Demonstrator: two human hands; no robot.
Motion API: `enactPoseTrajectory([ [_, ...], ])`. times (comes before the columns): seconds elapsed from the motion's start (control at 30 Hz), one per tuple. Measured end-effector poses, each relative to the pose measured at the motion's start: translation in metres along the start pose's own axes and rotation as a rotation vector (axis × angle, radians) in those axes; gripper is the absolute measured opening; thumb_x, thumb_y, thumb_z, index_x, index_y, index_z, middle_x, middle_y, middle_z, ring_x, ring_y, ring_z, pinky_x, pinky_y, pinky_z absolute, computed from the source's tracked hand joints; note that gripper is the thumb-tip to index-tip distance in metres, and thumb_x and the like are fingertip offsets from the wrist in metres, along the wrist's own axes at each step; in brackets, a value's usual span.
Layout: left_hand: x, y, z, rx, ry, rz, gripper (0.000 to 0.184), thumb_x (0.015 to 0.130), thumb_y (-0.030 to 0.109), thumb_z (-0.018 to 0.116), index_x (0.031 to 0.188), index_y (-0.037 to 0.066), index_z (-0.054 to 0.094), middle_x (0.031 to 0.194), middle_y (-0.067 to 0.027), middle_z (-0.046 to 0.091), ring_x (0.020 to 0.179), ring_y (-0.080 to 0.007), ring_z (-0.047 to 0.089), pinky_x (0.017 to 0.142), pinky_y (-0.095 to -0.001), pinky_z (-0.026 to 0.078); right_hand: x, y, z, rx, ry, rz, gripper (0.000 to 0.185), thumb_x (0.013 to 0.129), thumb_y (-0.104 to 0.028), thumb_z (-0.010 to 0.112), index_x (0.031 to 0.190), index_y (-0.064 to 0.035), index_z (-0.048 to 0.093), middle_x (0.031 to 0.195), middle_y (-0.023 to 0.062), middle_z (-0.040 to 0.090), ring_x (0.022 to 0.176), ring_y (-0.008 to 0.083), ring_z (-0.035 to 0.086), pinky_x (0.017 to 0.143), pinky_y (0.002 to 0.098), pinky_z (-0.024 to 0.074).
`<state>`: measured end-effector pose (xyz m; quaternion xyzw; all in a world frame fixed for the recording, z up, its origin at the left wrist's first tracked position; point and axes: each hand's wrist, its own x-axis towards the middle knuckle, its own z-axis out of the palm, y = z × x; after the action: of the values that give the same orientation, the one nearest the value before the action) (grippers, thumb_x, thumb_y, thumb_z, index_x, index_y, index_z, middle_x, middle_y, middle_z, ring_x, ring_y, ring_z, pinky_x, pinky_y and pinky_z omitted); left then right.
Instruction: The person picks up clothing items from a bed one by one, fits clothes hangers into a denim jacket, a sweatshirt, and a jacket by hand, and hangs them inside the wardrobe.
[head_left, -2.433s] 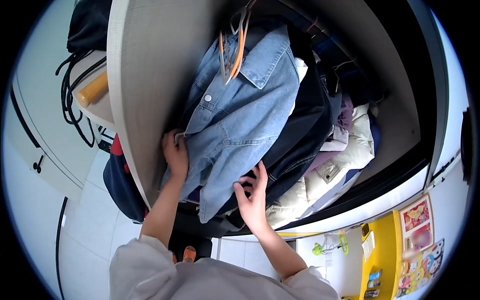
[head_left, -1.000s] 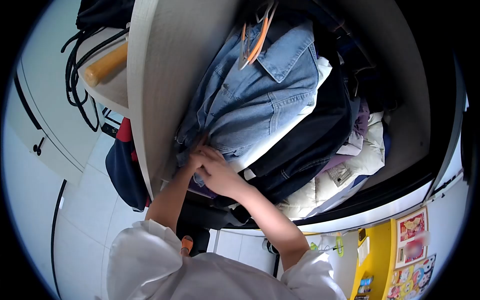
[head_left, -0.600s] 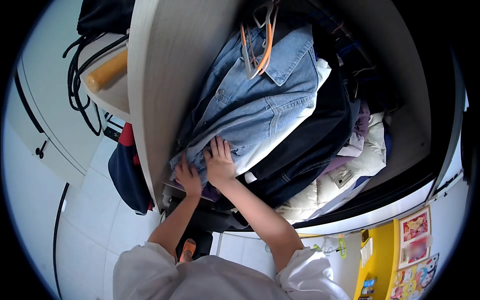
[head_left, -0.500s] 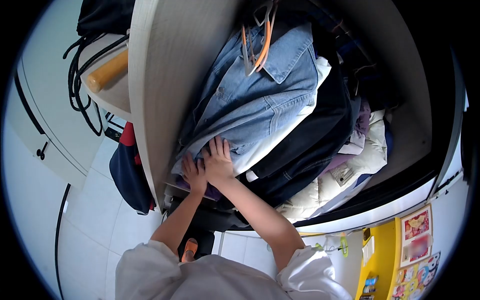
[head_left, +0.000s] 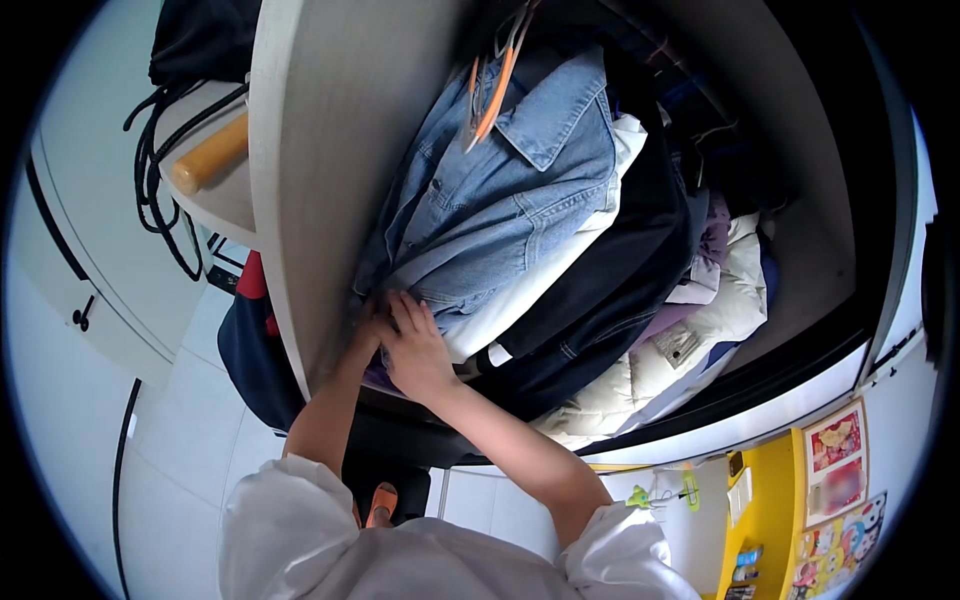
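A blue denim jacket [head_left: 470, 210] hangs in the wardrobe, collar toward the top, with an orange and grey hanger [head_left: 495, 90] at its neck. At the jacket's lower end, my right hand [head_left: 415, 355] lies with its fingers stretched out over the cloth. Just left of it, my left hand [head_left: 368, 332] reaches in between the jacket and the wardrobe's side panel [head_left: 325, 200]; its fingertips are hidden behind the cloth and the other hand. Beside the jacket hang a white garment [head_left: 530, 300] and a black one [head_left: 590, 300].
A cream puffer jacket [head_left: 705, 315] and a purple garment [head_left: 712, 240] hang farther right. Outside the panel, a side shelf [head_left: 225, 205] holds a wooden rod [head_left: 210, 155] and black cord [head_left: 150, 180]. A yellow shelf unit [head_left: 765, 500] stands at lower right.
My left hand has slid off the jacket's front into the gap by the side panel. My right hand has shifted slightly left and down. The jacket's lower part is now bunched together.
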<state>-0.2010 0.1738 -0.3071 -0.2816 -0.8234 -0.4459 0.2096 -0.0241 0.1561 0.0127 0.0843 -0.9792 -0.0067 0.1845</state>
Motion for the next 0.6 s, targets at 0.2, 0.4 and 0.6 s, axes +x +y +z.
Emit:
enactPoseTrajectory([
  [0.2, 0.019, 0.131, -0.160, -0.445, 0.195, -0.458, 0.049, 0.083, -0.001, 0.047, 0.131, -0.001, 0.042, 0.131, -0.0221, 0.046, 0.122, -0.0337, 0.044, 0.099, -0.0382, 0.038, -0.002, -0.001, -0.002, 0.071, 0.041, 0.043, 0.047, 0.073, -0.009, 0.058, 0.120, -0.0065, 0.054, 0.136, 0.0202, 0.036, 0.130, 0.0333, 0.030, 0.109, 0.0451, 0.0238],
  [0.4, 0.007, 0.173, -0.214, -0.682, 0.132, -0.328, 0.051, 0.083, -0.005, 0.045, 0.134, 0.003, 0.042, 0.135, -0.0156, 0.045, 0.126, -0.0283, 0.041, 0.103, -0.0332, 0.034, -0.002, -0.015, -0.006, 0.212, 0.112, 0.076, 0.042, 0.074, -0.005, 0.057, 0.117, -0.0035, 0.055, 0.133, 0.0196, 0.041, 0.127, 0.0343, 0.035, 0.105, 0.0404, 0.0321],
  [0.6, 0.002, 0.173, -0.241, -1.073, -0.068, -0.390, 0.051, 0.086, -0.001, 0.042, 0.137, 0.003, 0.039, 0.140, -0.0122, 0.040, 0.130, -0.0237, 0.036, 0.106, -0.0298, 0.028, -0.006, -0.023, -0.010, 0.480, 0.074, 0.150, 0.042, 0.078, -0.001, 0.053, 0.120, -0.0014, 0.051, 0.132, 0.0189, 0.043, 0.124, 0.0354, 0.039, 0.102, 0.0398, 0.0368],
])
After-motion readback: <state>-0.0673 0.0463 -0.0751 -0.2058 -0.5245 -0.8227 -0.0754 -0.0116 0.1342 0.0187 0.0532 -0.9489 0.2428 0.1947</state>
